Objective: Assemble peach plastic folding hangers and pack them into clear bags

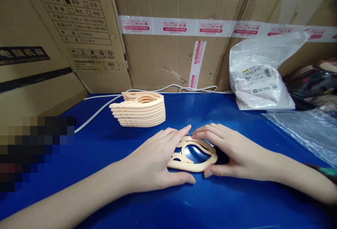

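Observation:
A flat cream-coloured openwork piece (198,167) with curved cutouts lies low over the blue tabletop, in front of me. My left hand (160,162) curves around its left end, thumb on the near side and fingers along the far side, covering that end. At the right end, my right hand (231,150) has its fingertips on the far edge and its thumb at the near edge. Behind my left hand stands a neat stack of similar cream openwork pieces (140,111), which neither hand touches. The material of the pieces is unclear.
Large cardboard boxes (168,57) wall off the back and left of the blue table (184,204). A white cable (98,111) runs along the back. At the right are a labelled plastic bag (259,78) and clear plastic film (305,130). A pixelated patch hides the left edge.

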A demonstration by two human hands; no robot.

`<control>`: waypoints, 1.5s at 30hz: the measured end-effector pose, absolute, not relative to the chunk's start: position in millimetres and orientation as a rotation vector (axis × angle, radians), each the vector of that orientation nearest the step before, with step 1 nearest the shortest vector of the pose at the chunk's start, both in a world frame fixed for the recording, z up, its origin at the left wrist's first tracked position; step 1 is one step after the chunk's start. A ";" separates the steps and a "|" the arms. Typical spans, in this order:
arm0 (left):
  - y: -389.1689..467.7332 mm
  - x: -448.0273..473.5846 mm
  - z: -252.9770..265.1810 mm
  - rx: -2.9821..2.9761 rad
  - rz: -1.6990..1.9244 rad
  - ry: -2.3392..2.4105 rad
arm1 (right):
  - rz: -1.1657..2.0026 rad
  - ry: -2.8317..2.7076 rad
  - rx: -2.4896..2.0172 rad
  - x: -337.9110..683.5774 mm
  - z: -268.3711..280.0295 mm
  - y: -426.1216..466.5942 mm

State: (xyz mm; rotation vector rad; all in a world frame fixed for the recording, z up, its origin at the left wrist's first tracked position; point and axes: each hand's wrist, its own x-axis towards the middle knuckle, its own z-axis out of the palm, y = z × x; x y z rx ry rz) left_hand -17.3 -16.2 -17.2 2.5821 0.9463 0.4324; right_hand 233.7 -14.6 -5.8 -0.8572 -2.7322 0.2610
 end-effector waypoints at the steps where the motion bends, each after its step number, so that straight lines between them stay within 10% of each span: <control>1: -16.2 -17.4 -17.3 2.584 0.435 0.954 | 0.248 -2.718 -0.876 234.0 -5.9 -14.0; 17: -17.1 -18.3 -10.9 2.955 0.831 0.835 | 1.512 -1.946 -1.131 235.1 -4.6 -10.2; 38: -20.7 -19.2 -2.8 2.982 0.871 0.856 | 1.319 -1.977 -1.139 235.2 -0.4 -11.5; 45: -0.9 -45.4 58.2 2.839 0.902 1.074 | 0.475 -2.438 -1.159 247.0 6.3 -4.3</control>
